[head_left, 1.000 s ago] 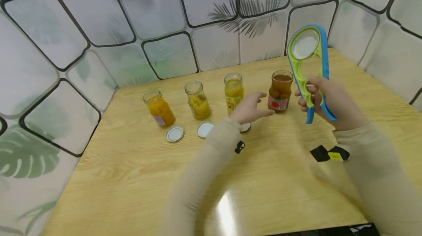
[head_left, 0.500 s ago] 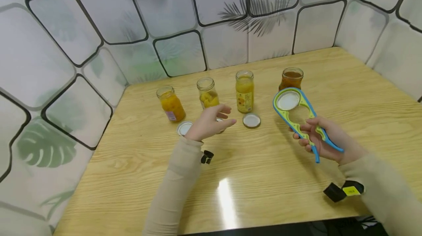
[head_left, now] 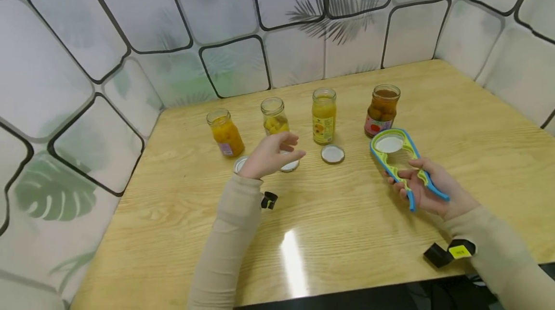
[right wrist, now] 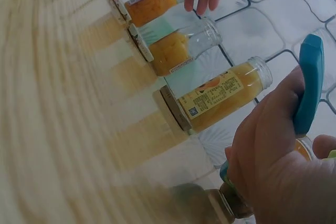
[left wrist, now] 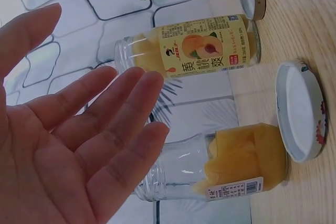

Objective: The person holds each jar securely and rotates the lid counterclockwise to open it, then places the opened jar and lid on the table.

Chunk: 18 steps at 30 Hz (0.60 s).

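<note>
My right hand (head_left: 433, 189) grips a blue and green jar opener (head_left: 413, 148), with a white-lined lid (head_left: 389, 144) sitting in its ring. Just beyond the opener stands an open jar of dark reddish fruit (head_left: 382, 110). My left hand (head_left: 270, 155) hovers palm inward with its fingers extended, holding nothing. It overlaps an uncapped jar of yellow fruit chunks (head_left: 275, 120) and a lid (head_left: 289, 164) in the head view. Right of that hand is a tall uncapped jar with a yellow peach label (left wrist: 202, 45), its lid (head_left: 332, 154) lying in front.
An open jar of orange fruit (head_left: 226, 134) stands at the left of the row, with a lid (head_left: 240, 164) partly hidden behind my left hand. A patterned wall (head_left: 295, 57) closes off the back of the wooden table (head_left: 173, 233).
My right hand has lowered the jar opener, with the lid in it, towards the table. My left hand has moved left, away from the dark jar, to near the second jar.
</note>
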Motion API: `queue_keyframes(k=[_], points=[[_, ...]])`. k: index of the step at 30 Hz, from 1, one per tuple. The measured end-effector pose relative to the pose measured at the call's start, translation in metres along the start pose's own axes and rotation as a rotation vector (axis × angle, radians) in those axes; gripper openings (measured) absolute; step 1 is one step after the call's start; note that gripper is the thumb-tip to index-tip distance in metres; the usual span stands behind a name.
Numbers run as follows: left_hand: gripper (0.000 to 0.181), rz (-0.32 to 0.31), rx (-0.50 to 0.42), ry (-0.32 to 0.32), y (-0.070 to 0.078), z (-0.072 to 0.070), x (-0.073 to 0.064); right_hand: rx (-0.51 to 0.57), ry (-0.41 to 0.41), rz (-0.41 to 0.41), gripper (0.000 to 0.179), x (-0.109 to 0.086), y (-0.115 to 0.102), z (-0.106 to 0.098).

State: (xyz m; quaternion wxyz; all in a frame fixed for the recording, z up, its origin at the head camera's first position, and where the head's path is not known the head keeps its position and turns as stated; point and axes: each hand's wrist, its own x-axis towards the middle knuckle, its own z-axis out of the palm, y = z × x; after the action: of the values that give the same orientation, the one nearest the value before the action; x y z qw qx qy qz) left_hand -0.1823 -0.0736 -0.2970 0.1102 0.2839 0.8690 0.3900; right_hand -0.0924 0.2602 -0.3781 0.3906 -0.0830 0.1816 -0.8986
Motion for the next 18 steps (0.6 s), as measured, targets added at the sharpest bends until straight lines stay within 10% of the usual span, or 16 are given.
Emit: queue_keyframes(k=[11, 15, 18], points=[[0.045, -0.017, 0.011, -0.022, 0.005, 0.001, 0.001, -0.067, -0.048, -0.055, 0.063, -0.012, 0.002, 0.004], [0.046, -0.017, 0.017, -0.019, 0.004, -0.001, 0.0, -0.327, 0.021, -0.186, 0.05, -0.022, -0.014, 0.018], [0.046, -0.01, 0.017, -0.019, 0.004, -0.002, 0.0, -0.816, 0.364, -0.299, 0.041, -0.029, -0.037, 0.03]])
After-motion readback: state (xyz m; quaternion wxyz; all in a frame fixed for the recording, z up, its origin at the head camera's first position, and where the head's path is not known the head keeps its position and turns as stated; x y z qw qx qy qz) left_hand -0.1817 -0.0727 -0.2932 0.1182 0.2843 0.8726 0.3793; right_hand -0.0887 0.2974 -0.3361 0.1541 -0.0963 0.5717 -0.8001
